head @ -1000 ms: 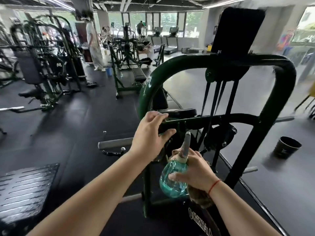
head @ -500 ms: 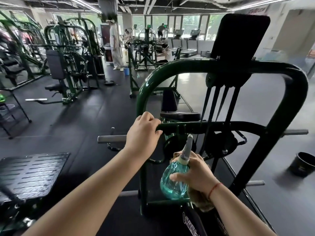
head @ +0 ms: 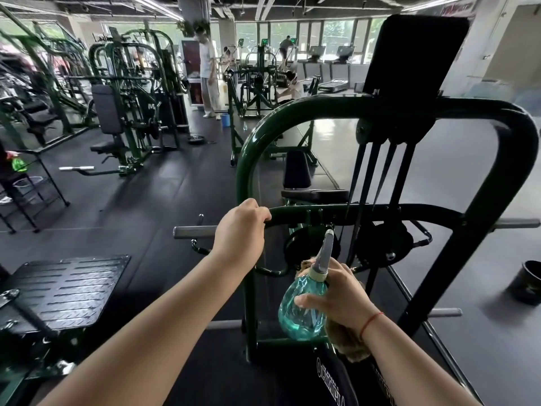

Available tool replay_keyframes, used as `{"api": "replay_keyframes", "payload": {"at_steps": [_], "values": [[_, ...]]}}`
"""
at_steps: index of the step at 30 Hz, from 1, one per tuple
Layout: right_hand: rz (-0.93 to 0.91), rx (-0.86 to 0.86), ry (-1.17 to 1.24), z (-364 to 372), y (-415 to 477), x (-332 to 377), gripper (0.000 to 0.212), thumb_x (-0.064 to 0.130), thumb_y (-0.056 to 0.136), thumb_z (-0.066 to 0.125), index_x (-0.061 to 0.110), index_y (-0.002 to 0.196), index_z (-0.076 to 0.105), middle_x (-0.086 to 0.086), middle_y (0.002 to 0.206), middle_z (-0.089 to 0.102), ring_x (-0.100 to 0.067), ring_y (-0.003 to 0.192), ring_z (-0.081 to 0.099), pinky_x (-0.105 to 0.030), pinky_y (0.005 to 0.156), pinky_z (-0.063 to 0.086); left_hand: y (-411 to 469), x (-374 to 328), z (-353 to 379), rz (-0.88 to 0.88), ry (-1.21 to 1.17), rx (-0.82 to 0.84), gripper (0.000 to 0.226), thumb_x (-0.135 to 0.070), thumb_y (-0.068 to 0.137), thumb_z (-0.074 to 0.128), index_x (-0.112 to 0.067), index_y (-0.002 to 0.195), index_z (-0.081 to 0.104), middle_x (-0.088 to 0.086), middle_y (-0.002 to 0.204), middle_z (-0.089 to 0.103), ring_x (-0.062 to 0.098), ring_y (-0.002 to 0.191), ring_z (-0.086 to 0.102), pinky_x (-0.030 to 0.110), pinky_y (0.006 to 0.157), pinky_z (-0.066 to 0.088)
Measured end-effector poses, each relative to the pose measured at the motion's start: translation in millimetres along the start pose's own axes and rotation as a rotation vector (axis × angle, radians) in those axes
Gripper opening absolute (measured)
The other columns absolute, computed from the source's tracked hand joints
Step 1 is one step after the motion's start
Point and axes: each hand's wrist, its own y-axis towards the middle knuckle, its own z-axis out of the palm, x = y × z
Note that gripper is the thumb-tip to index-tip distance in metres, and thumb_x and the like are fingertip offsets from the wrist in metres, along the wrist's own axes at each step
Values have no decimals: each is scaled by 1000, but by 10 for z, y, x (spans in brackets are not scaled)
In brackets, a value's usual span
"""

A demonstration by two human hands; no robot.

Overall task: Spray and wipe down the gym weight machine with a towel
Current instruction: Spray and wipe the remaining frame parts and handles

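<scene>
Left grip (head: 240, 230): clenched over the dark green crossbar (head: 366, 210) of the weight machine (head: 263, 133), knuckles up. The fingers wrap over the far side, where I cannot see them.
Right grip (head: 339, 294): grasping the spray bottle (head: 301, 315) round its neck and shoulder, with the thumb laid across the teal body.
Bottle position: upright with a slight tilt. Its grey nozzle (head: 327, 247) points up toward the crossbar, the tip just below the bar and right of my left hand. I see no contact between them.
Towel (head: 347, 345): brown and bunched in the same right hand, hanging below the wrist behind the bottle. A tuft shows above the fingers beside the nozzle's base.
Machine layout: the green arch rises ahead of me with a black back pad (head: 412, 54) on top. The seat pad (head: 314, 195) lies beyond the crossbar, and cables (head: 380, 171) run down behind it.
Wrist: a red string (head: 370, 322) circles my right one.
Floor: a black bucket (head: 527, 281) stands far right and a ribbed footplate (head: 67, 285) sits at left.
</scene>
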Motion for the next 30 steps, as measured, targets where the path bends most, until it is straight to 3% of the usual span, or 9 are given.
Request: {"api": "replay_keyframes", "payload": {"at_steps": [5,10,13,20,23,27,30], "values": [[-2,-5,5,38,-52,22,49,63,70,76,36,110,70,25,128,46,-11,119,38,-28,92,32,-63,44,-24,-5,-4,-5,26,-7,98,61,-14,119,73,2,106,65,25,95,63,28,74,41],[1,12,42,117,-79,53,63,77,60,65,36,108,71,24,127,47,-11,120,38,-31,96,35,-115,95,-59,-38,-10,5,23,-16,98,64,-16,119,73,0,103,66,23,97,62,25,74,37],[7,2,45,164,-83,83,52,67,67,72,35,108,71,24,129,47,-10,120,36,-30,96,32,-141,151,-78,-46,-11,8,22,-17,99,62,-18,117,74,-3,98,63,21,96,61,24,73,35],[15,-13,38,239,-70,186,46,63,69,75,35,105,72,25,128,47,-10,120,37,-30,95,33,-173,259,-129,26,-105,21,20,-14,96,68,-15,114,76,-7,95,61,16,91,61,22,77,38],[21,-10,22,256,-73,236,49,66,68,72,35,107,71,24,128,46,-11,119,37,-30,93,33,-169,283,-145,52,-141,2,22,-17,91,75,-15,113,77,-6,106,64,12,85,57,24,78,42],[12,-3,-7,257,-86,284,52,68,69,68,34,107,71,23,128,45,-11,119,37,-29,91,32,-169,286,-177,67,-168,-40,12,-13,93,71,-14,101,81,-6,97,67,18,90,65,24,76,44],[10,1,-8,254,-112,293,54,73,67,65,38,107,70,24,127,45,-10,119,38,-29,92,33,-184,285,-208,58,-139,-18,19,-17,94,71,-18,112,78,-8,104,65,12,89,59,23,74,39]]}}
